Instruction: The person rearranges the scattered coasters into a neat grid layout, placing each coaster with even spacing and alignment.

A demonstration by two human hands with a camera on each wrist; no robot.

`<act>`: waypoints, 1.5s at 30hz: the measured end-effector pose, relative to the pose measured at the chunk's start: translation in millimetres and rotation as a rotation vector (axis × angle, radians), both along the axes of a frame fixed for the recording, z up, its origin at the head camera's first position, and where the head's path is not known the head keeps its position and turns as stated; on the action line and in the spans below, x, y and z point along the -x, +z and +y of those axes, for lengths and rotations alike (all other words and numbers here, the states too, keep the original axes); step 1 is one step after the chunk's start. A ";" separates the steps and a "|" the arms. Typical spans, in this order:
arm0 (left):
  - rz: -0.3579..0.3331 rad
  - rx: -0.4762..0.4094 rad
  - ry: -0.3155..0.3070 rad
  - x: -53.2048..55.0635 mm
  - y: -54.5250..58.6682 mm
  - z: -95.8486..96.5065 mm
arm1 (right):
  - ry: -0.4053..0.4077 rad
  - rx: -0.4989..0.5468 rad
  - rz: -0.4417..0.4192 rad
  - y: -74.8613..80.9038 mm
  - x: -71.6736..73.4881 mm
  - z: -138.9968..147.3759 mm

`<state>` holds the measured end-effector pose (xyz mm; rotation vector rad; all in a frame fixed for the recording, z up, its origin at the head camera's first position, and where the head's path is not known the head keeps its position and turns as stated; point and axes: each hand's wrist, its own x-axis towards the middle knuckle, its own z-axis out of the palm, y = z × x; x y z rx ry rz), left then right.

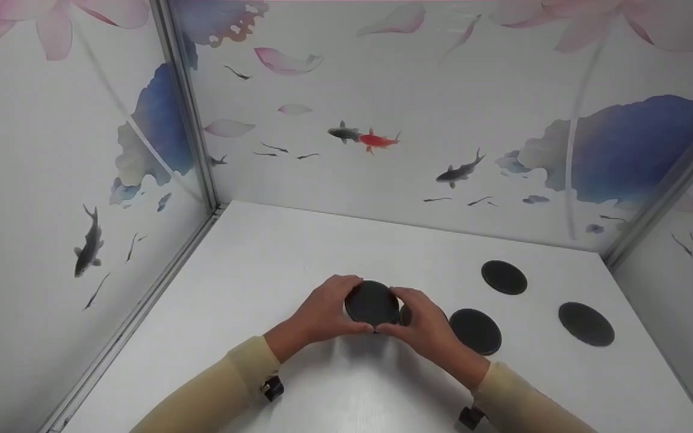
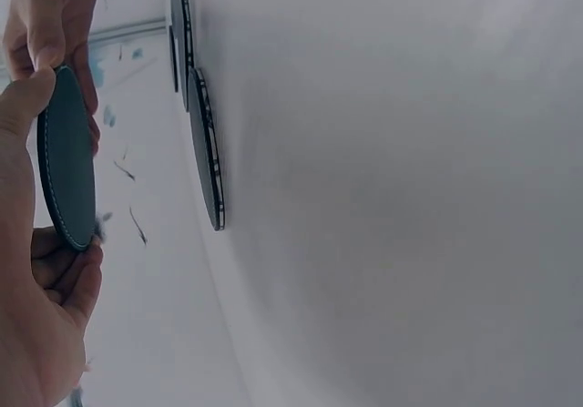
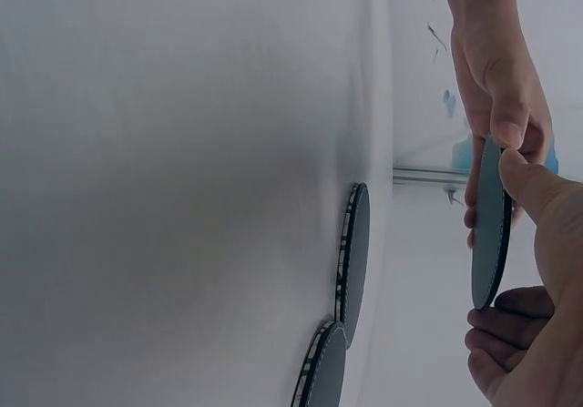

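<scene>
A round black coaster (image 1: 372,305) with a stitched edge is held up over the white table between both hands. My left hand (image 1: 326,310) grips its left side, fingers at the far rim and thumb at the near rim. On the opposite side my right hand (image 1: 429,329) pinches it the same way, the two thumbs nearly meeting. In the left wrist view the coaster (image 2: 68,161) appears almost edge-on and apart from the table. Partly hidden behind my right hand, another coaster (image 1: 405,315) lies on the table, beside a second one (image 1: 475,332).
Farther right on the table lie a back coaster (image 1: 504,277) and a right-hand coaster (image 1: 586,324). White panels printed with fish and lotus flowers enclose the table (image 1: 274,252) at left, back and right. A metal corner post (image 1: 187,108) stands at the back left.
</scene>
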<state>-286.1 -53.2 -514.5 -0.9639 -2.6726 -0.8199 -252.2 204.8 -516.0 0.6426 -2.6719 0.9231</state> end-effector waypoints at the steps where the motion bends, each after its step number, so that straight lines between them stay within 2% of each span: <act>1: 0.004 0.003 -0.005 -1.5 -0.7 0.5 | 0.003 0.001 0.005 -0.6 -2.1 0.9; 7: 0.014 0.013 -0.038 -11.1 -3.9 2.6 | 0.003 -0.019 0.021 -4.5 -12.3 5.2; 16: -0.002 0.047 -0.031 -23.3 -11.6 5.5 | -0.008 -0.048 -0.016 -7.4 -22.7 7.8; 26: -0.006 0.114 -0.037 -32.5 -12.7 7.8 | 0.024 -0.049 0.037 -15.1 -32.5 9.7; 35: -0.059 0.152 -0.072 -36.7 -7.8 5.4 | 0.028 -0.057 0.038 -20.0 -36.8 8.6; 45: -0.184 0.202 -0.076 -41.2 -12.2 1.3 | 0.034 -0.077 -0.047 -26.0 -42.2 9.1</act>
